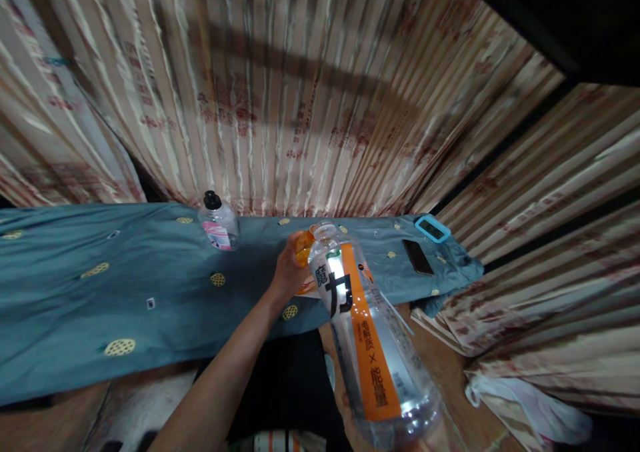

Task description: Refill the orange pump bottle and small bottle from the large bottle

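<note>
A large clear plastic bottle (pixel 373 345) with an orange and white label fills the lower middle, leaning so that its uncapped-looking neck points up and left. My right hand (pixel 349 420) is closed round its lower part, with most fingers hidden behind it. At that neck, my left hand (pixel 289 269) grips an orange see-through bottle (pixel 303 247), partly covered by the large one. Whether the two bottles touch, I cannot tell. To the left stands a clear bottle (pixel 220 227) with a black cap and a pink label, apart from both hands.
A narrow table under a teal cloth (pixel 165 265) with yellow pineapples runs across the view. On its right end lie a dark phone (pixel 418 257) and a blue-framed digital clock (pixel 433 229). Patterned curtains (pixel 280 119) hang behind. A white plastic bag (pixel 530 409) lies at the lower right.
</note>
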The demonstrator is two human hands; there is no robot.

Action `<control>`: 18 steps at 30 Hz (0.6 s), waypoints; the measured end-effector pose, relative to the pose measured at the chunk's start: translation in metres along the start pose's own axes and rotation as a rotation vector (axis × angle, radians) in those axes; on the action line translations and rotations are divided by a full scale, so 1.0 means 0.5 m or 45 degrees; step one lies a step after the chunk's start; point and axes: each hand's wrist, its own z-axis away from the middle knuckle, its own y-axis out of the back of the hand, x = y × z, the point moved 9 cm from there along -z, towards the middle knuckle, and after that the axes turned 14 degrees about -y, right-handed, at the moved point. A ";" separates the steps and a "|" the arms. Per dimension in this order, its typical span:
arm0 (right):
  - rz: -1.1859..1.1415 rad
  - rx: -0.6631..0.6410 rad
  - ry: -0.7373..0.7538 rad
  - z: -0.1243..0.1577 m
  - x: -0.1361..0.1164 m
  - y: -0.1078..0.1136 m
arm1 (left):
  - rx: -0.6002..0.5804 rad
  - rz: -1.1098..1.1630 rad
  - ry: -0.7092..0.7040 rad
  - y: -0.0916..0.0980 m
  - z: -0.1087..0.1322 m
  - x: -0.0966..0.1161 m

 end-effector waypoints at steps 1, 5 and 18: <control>-0.001 0.002 0.000 0.001 0.000 0.001 | 0.000 -0.001 -0.005 0.000 0.000 0.000; -0.006 0.008 -0.001 0.001 -0.001 0.004 | 0.008 -0.027 -0.014 0.002 0.000 -0.002; -0.027 0.010 -0.003 -0.004 -0.004 0.006 | -0.013 -0.018 0.067 0.001 0.000 0.000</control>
